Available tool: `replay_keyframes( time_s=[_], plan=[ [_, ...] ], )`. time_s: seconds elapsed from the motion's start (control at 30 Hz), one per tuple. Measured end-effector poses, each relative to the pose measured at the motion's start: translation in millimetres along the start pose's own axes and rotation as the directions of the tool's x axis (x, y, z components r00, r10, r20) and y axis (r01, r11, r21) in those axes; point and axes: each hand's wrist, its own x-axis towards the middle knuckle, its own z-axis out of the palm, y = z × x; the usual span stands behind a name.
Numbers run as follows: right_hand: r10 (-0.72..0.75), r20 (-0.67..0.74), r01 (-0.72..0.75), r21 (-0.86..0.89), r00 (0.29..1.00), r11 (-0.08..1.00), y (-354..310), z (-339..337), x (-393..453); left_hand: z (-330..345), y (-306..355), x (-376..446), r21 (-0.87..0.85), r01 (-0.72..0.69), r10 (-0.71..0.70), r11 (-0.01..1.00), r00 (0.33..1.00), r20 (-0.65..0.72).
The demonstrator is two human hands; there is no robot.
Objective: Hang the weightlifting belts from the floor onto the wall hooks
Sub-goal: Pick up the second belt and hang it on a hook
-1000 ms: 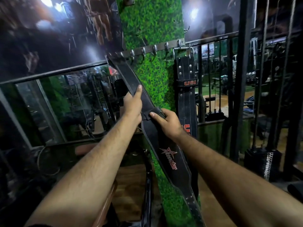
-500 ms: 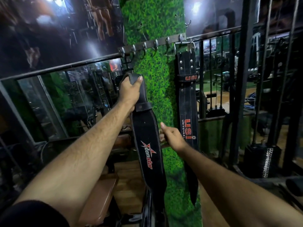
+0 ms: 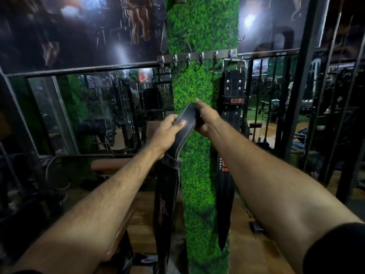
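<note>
Belts, two, both black. First belt (image 3: 167, 175): held in front of the grass panel (image 3: 199, 91), below the hook rail (image 3: 197, 56); its upper end is bent over between both hands and the rest hangs straight down past a loop keeper toward the floor, with a faint red mark low on its face. Left hand (image 3: 167, 127): grip clamped on the belt's upper strap, thumb on top. Right hand (image 3: 207, 121): grip closed on the folded tip, index finger stretched up toward the panel. Second belt (image 3: 233, 107): already hanging at the rail's right end by its metal buckle, red "USI" lettering on its band, tail tapering down along the panel's right edge. Hooks on the rail: six visible, five bare to the left of the hung belt. Mirror (image 3: 88, 111): one, left of the panel. Posters: two, above, either side of the panel.
</note>
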Motion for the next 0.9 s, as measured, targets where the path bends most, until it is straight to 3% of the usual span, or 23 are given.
replay_keyframes(
  time_s=[0.1, 0.2, 0.4, 0.5, 0.63, 0.77, 0.83, 0.9],
  plan=[
    [-0.169, 0.005, 0.168, -0.137, 0.986, 0.976, 13.9, -5.2, -1.6, -5.4, -13.3, -6.1, 0.05, 0.071, -0.069, 0.996, 0.997, -0.024],
    [-0.333, 0.109, 0.349, -0.218, 0.937, 0.911, 11.3, 2.4, -13.5, 1.4, -20.9, 1.3, 0.092, 0.048, -0.042, 0.995, 0.997, -0.066],
    [-0.591, 0.208, 0.627, -0.268, 0.779, 0.732, -9.9, 11.3, -8.8, 50.8, 11.7, 0.6, -0.1, -0.038, 0.009, 0.994, 0.962, -0.275],
    [-0.656, 0.154, 0.669, -0.275, 0.739, 0.69, -22.2, 4.4, -1.0, 71.2, -12.7, -4.4, 0.015, -0.023, 0.026, 1.0, 0.949, -0.316],
    [-0.668, 0.114, 0.669, -0.28, 0.735, 0.689, -31.8, -9.1, 9.0, 90.1, -63.1, -37.7, 0.107, 0.004, 0.015, 0.994, 0.984, -0.18],
    [-0.689, 0.067, 0.681, -0.248, 0.722, 0.689, -36.3, -18.8, 11.4, 90.6, -84.8, -53.0, 0.015, 0.125, -0.122, 0.992, 0.985, -0.126],
    [-0.687, 0.043, 0.672, -0.258, 0.726, 0.694, -43.1, -23.7, 12.3, 82.2, -77.6, -46.5, -0.136, 0.264, -0.282, 0.955, 0.95, -0.132],
    [-0.674, 0.072, 0.666, -0.257, 0.735, 0.7, -43.0, -26.7, 7.9, 72.0, -57.7, -24.1, -0.268, 0.298, -0.348, 0.916, 0.923, -0.161]
  ],
)
